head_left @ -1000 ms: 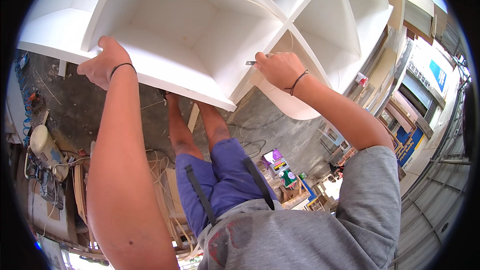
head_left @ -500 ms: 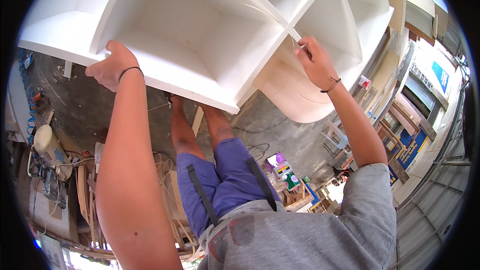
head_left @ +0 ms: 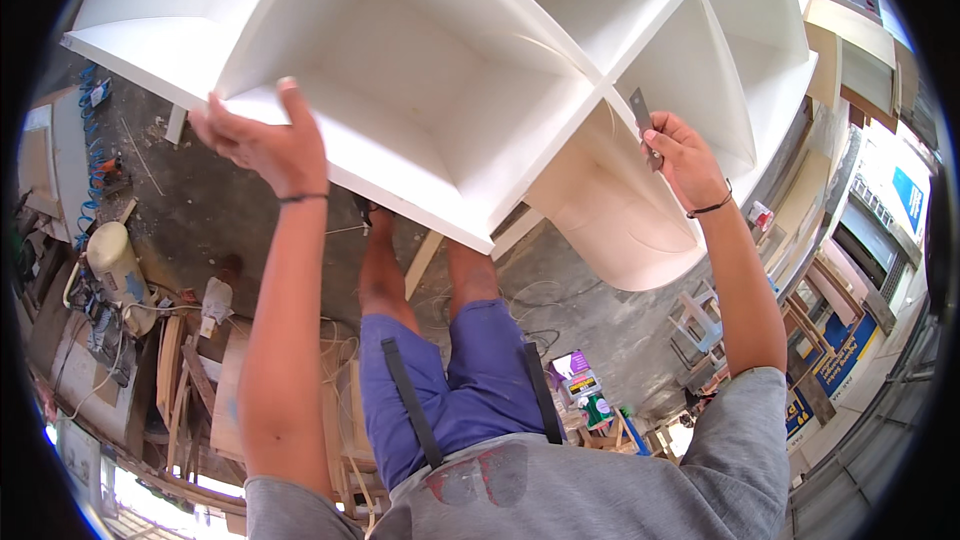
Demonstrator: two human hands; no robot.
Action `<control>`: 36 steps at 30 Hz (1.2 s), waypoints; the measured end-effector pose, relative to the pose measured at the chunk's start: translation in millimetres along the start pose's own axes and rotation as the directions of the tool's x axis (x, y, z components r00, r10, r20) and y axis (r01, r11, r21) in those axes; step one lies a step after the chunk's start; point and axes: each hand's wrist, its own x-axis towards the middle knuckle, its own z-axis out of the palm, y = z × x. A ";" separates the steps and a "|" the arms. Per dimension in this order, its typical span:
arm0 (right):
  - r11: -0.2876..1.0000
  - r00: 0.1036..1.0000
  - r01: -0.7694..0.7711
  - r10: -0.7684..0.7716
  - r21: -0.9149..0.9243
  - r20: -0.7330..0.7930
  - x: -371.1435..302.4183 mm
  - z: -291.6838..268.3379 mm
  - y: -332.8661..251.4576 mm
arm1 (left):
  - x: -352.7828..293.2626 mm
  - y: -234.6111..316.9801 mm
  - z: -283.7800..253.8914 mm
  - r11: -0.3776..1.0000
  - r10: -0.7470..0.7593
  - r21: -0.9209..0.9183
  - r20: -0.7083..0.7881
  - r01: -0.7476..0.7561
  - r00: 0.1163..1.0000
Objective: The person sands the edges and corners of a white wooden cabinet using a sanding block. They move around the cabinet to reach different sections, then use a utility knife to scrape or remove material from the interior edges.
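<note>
A white shelf unit (head_left: 400,180) with several open compartments fills the upper part of the head view. My left hand (head_left: 268,148) is at its near edge, fingers spread and thumb raised, holding nothing; whether it touches the board cannot be made out. In my right hand (head_left: 688,158), pinched between thumb and fingers, is a flat grey metal blade (head_left: 639,110), its tip pointing up and away. It is beside the edge where the compartment boards cross. Below it curves a pale rounded panel (head_left: 625,235).
On the left floor stand a cream tank (head_left: 115,260), a coiled blue hose (head_left: 90,160) and wood offcuts (head_left: 175,380). A purple box (head_left: 572,372) is right of my legs. Wooden boards and frames (head_left: 840,280) line the right side.
My left hand has loosened from the shelf's edge and spread its fingers. My right hand has turned, bringing the blade into plain sight. The view has shifted slightly.
</note>
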 end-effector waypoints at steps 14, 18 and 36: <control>0.272 0.785 0.393 -0.597 -0.878 0.166 26.6 15.3 -32.6 | -126.6 175.4 76.2 0.795 0.520 -0.569 0.460 -0.210 0.719; 0.193 0.779 0.385 -0.592 -0.902 0.206 31.6 21.2 -32.6 | -111.6 176.2 59.9 0.821 0.480 -0.558 0.792 0.126 0.378; -0.109 0.809 0.347 -0.469 -0.932 0.356 54.2 48.6 -38.2 | -134.0 169.0 56.4 0.778 0.406 -0.488 0.871 0.396 0.277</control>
